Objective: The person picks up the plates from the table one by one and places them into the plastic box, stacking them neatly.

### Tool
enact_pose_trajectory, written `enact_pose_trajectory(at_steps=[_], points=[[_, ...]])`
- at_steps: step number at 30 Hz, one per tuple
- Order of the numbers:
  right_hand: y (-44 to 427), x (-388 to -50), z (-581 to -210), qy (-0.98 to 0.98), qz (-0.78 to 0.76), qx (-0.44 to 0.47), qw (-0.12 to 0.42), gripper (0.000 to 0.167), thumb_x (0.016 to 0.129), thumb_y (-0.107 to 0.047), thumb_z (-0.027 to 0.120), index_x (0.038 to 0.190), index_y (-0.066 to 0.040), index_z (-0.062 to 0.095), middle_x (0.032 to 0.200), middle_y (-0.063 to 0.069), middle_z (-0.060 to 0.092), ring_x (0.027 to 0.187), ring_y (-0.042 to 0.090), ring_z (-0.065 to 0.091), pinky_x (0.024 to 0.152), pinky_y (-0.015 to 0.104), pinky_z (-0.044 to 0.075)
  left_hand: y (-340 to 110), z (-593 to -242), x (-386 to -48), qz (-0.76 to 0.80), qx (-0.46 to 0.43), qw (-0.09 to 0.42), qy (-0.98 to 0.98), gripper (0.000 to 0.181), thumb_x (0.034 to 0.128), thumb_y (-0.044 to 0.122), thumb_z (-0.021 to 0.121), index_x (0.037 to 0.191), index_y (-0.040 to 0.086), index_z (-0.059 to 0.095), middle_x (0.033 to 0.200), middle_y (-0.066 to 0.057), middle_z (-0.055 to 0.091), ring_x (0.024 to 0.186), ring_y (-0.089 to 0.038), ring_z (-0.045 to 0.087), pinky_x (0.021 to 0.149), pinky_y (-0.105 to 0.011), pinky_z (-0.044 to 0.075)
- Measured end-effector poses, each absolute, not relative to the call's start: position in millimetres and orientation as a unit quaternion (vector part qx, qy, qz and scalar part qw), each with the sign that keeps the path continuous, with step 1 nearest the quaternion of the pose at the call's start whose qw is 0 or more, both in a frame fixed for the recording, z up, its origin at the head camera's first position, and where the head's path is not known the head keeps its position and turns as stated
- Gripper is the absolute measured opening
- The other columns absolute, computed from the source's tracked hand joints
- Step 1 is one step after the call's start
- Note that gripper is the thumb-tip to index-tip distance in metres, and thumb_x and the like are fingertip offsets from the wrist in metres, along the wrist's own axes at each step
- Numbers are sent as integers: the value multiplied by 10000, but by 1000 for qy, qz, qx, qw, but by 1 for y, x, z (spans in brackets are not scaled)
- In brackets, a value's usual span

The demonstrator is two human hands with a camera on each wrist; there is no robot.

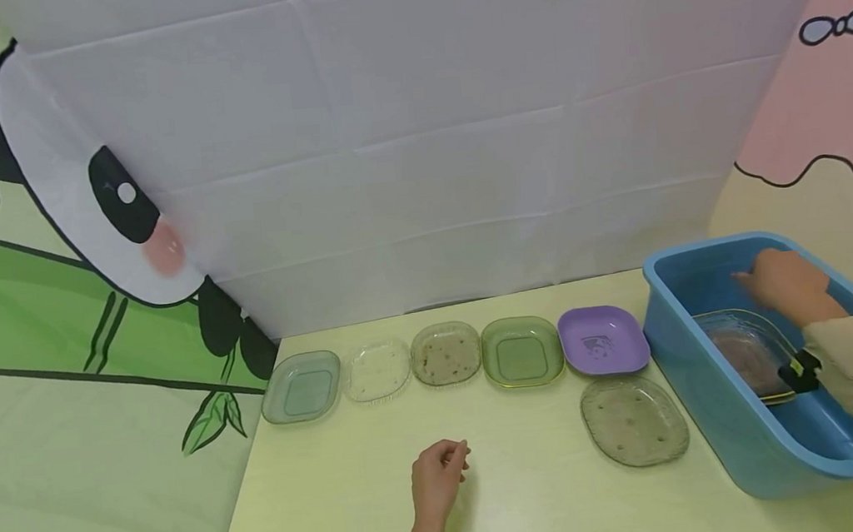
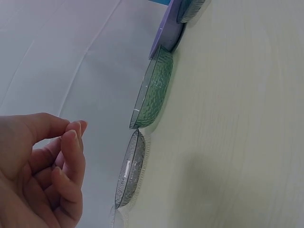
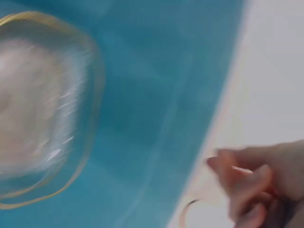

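My left hand (image 1: 438,482) hangs over the table's front part, fingers loosely curled; the left wrist view shows this hand (image 2: 45,166) holding nothing, thumb and index finger close together. Over the blue basin (image 1: 740,425) is my right hand (image 1: 792,283), near its back. Below it lie clear dishes (image 1: 742,354) with yellow-gold rims, also in the right wrist view at the left, blurred (image 3: 33,104). There, my right hand (image 3: 261,183) has bent fingers and no object visible between them.
A back row holds a blue-green dish (image 1: 302,387), a clear dish (image 1: 378,371), a patterned dish (image 1: 446,354), a green dish (image 1: 522,351) and a purple dish (image 1: 604,340). A greyish dish (image 1: 634,421) lies in front of the purple one, beside the basin.
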State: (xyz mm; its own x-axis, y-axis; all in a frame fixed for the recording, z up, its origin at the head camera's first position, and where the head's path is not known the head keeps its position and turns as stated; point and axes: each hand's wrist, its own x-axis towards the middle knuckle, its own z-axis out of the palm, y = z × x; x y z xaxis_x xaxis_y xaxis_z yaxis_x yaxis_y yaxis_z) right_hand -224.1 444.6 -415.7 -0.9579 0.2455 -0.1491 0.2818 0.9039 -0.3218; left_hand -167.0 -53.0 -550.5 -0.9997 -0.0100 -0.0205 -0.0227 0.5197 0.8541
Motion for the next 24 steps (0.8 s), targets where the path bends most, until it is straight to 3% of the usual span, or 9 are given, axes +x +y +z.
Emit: enact_pose_trajectory(at_steps=[3, 7, 9, 16, 24], points=[[427, -226, -398, 975, -188, 111, -44, 427, 971, -282, 405, 795, 34, 632, 594, 93, 591, 508, 219, 508, 415, 340, 351, -53, -551, -167, 491, -9, 7, 871, 237, 860, 246, 627, 785, 29, 689, 600, -19, 633, 453, -33, 510, 434, -191, 383], [396, -229, -374, 960, -208, 111, -153, 463, 974, -348, 388, 1031, 56, 607, 606, 142, 609, 447, 215, 481, 363, 326, 314, -52, -551, -167, 491, -7, 6, 871, 233, 860, 239, 626, 785, 26, 686, 606, -34, 639, 455, -33, 511, 436, -190, 382], [379, -231, -363, 947, -219, 113, -205, 470, 969, -368, 395, 1065, 38, 611, 603, 162, 596, 414, 209, 440, 349, 324, 283, -51, -551, -167, 491, -7, 7, 871, 233, 860, 238, 626, 786, 25, 685, 607, -36, 639, 455, -36, 515, 436, -190, 385], [324, -237, -338, 892, -284, 76, -343, 395, 943, -364, 465, 974, -39, 687, 535, 137, 571, 316, 34, 303, 330, 279, 188, -49, -550, -166, 495, -4, 8, 869, 228, 861, 229, 625, 784, 23, 685, 605, -26, 637, 462, -66, 542, 428, -191, 386], [283, -246, -339, 860, -334, 52, -382, 322, 927, -288, 525, 896, -27, 710, 497, 123, 546, 315, 1, 291, 334, 240, 178, -48, -549, -167, 492, -5, 6, 870, 218, 858, 219, 628, 779, 24, 685, 597, -19, 633, 458, -64, 534, 445, -189, 399]])
